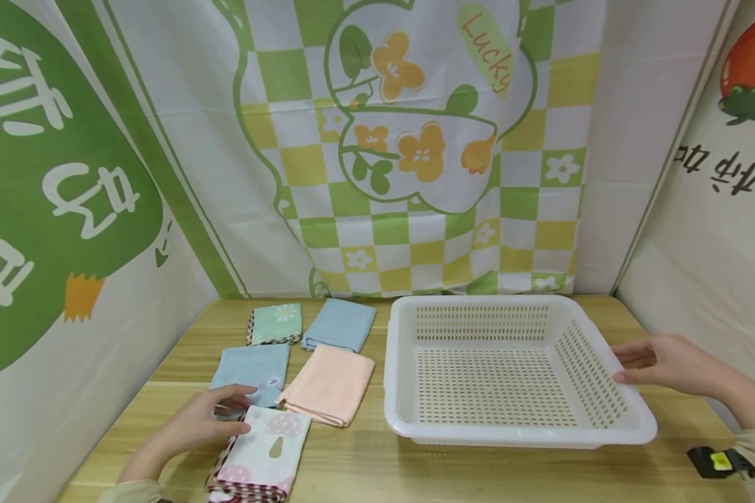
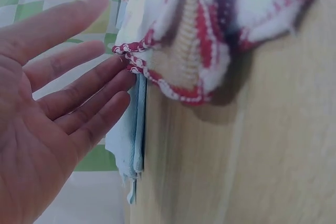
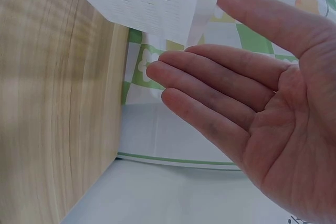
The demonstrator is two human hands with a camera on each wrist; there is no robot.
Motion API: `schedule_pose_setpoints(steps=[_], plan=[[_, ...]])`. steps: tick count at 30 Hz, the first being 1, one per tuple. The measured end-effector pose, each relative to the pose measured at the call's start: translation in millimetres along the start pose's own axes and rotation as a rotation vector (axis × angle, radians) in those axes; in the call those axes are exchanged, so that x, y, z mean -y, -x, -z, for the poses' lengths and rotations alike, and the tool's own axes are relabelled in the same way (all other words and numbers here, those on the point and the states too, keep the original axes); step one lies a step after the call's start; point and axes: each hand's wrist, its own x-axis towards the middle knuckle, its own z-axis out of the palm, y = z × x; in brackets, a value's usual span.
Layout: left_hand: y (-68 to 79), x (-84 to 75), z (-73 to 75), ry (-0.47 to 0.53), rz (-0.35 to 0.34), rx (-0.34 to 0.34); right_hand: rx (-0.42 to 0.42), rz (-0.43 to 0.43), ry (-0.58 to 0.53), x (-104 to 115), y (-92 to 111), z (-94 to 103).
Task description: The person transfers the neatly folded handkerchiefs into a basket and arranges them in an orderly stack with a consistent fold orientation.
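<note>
My left hand (image 1: 198, 419) is at the left edge of a folded white towel with a mushroom print (image 1: 273, 447), its fingers extended. In the left wrist view, the fingertips meet that towel's red-and-white edging (image 2: 173, 90); whether they press on it I cannot tell. Just beyond lies a folded blue towel (image 1: 245, 367), and a folded peach towel (image 1: 330, 384) is to its right. On the other side, my right hand (image 1: 676, 363) is beside the right rim of a white perforated plastic basket (image 1: 522, 437), fingers straight and palm bare in the right wrist view.
Behind are a folded green towel with a daisy (image 1: 277, 323) and another blue towel (image 1: 340, 325). The wooden table (image 1: 352, 468) is bounded by printed cloth walls (image 1: 428, 258). A black-and-yellow item (image 1: 717, 462) appears by the right sleeve.
</note>
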Motion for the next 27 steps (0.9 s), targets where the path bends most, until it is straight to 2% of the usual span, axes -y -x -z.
schedule_pose_setpoints(steps=[6,17,27], plan=[[-2.4,4.9,-2.2,0.034,-0.006,0.012,0.017,0.006,-0.025,0.1,0.3,1.5],[-4.0,5.0,-6.6,0.068,0.073,0.041,0.023,0.001,-0.023,0.7,-0.7,2.0],[-4.3,9.4,-9.3,0.054,0.049,0.012,0.010,0.012,-0.014,1.1,-0.3,1.8]])
